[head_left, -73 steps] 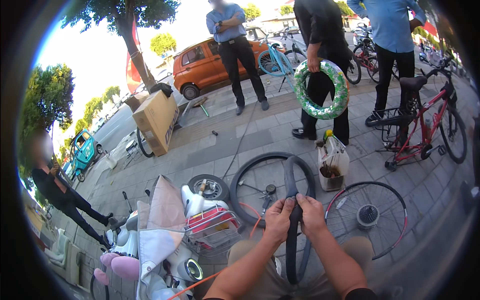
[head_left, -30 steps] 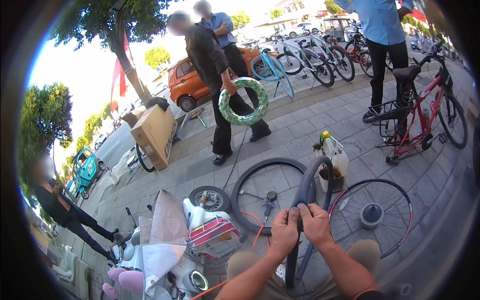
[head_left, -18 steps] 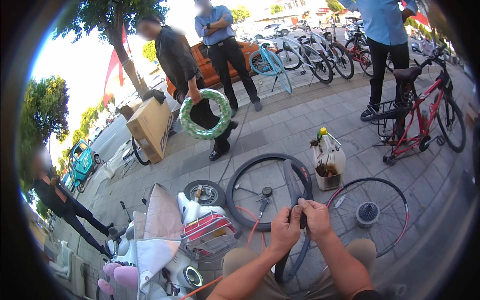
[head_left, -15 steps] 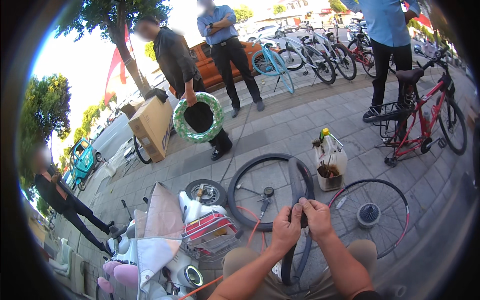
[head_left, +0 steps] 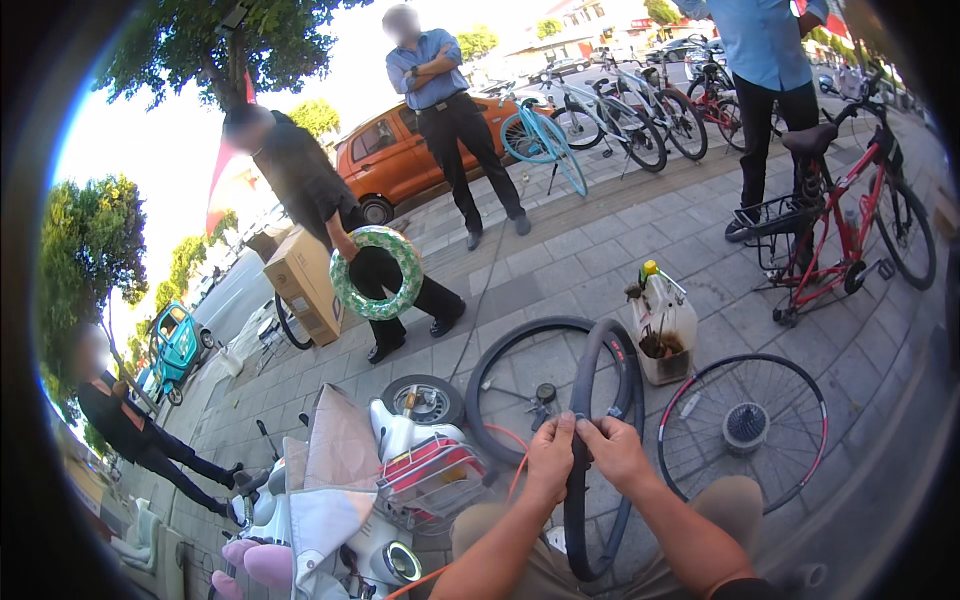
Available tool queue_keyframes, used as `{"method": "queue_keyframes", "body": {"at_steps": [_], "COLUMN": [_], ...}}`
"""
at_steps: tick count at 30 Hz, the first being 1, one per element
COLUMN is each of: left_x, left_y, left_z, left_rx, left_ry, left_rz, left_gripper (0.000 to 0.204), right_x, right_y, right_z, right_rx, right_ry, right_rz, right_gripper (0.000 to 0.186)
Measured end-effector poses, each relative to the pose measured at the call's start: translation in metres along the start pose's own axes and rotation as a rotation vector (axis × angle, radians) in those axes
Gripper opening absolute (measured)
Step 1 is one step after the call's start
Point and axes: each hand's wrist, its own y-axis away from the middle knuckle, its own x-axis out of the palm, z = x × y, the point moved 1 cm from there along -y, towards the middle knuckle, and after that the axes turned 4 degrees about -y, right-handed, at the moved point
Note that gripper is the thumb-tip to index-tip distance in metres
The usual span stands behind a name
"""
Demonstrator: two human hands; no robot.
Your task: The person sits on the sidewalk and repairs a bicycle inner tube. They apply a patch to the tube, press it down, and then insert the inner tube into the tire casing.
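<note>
Moved since the earlier frames: the held tyre (head_left: 576, 510), its upper loop now spread where its two sides lay close together, and the walking person (head_left: 305, 180), shifted from behind the jug (head_left: 662, 325) to beside the carton (head_left: 305, 290). The tyre is positioned upright between the knees (head_left: 732, 500), probably because the legs keep the loop from swinging; contact of its lower end with the paving cannot be told. Left hand (head_left: 551, 455) and right hand (head_left: 615, 452) are both clamped on its left strand, just beside each other, thumbs uppermost. The close grip likely keeps the short section under the thumbs steady and visible from above. Directly beyond, a second tyre (head_left: 476, 385) lies flat, where it cannot roll; a gauge (head_left: 545, 393) rests inside its ring, presumably for easy reach. An orange hose (head_left: 420, 581) runs along the left side, away from the right arm. To the right, a spoked wheel (head_left: 745, 428) lies flat with its sprockets upward, which likely keeps the teeth off the ground. The jug stands upright behind it. At left, a white scooter (head_left: 335, 470) borders the work area; farther out, the walking person carries a green-wrapped ring (head_left: 408, 262) one-handed, leaving it hanging clear of the paving
</note>
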Motion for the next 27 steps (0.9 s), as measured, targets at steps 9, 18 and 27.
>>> {"method": "queue_keyframes", "body": {"at_steps": [9, 18, 27], "left_x": [-0.008, 0.002, 0.003], "left_y": [0.001, 0.004, 0.010], "left_z": [-0.005, -0.002, -0.021], "left_rx": [-0.073, -0.256, -0.077], "left_ry": [0.149, 0.299, 0.279], "left_rz": [-0.063, 0.076, 0.076], "left_gripper": [0.024, 0.023, 0.025], "right_x": [0.018, 0.008, 0.001], "right_y": [0.019, 0.035, 0.015], "right_z": [0.011, 0.017, 0.013], "right_rx": [-0.538, -0.606, -0.276], "right_ry": [0.534, 0.577, 0.395], "right_rz": [-0.097, -0.066, -0.072], "right_gripper": [0.029, 0.029, 0.046]}}
